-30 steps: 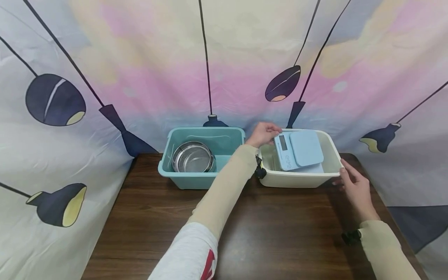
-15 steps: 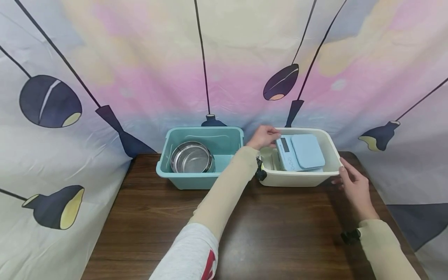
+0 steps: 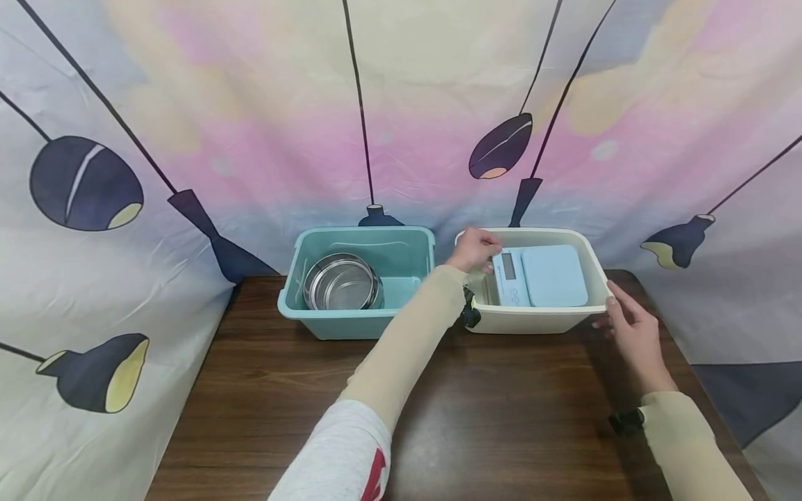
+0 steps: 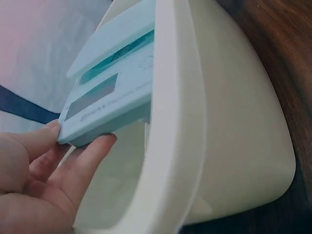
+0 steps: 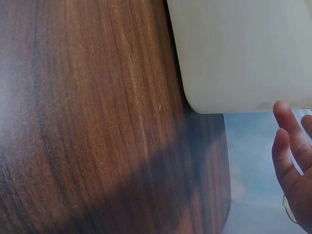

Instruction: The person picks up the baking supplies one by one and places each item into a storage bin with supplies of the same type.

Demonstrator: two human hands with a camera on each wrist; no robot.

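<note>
In the head view a pale blue kitchen scale [image 3: 554, 275] with a small dark display lies nearly level in the cream plastic bin [image 3: 532, 321]. My left hand [image 3: 474, 249] pinches the scale's display-end corner, thumb above and fingers below; the left wrist view shows this end just inside the bin rim [image 4: 170, 122]. At the bin's right end my right hand [image 3: 635, 341] holds the rim with thumb and forefinger. In the right wrist view its other fingers [image 5: 287, 129] hang relaxed by the outer wall, and the grip itself is out of frame.
Left of the cream bin stands a teal bin [image 3: 347, 327] with a round stainless steel bowl or pan [image 3: 343, 282] in its left half. Both bins sit at the back of a dark wooden table [image 3: 501, 417]. A patterned curtain [image 3: 426, 104] hangs behind them.
The scale has tipped from a slant to nearly level and sunk lower in the cream bin, my left hand lowering slightly with it. My right hand stays at the rim.
</note>
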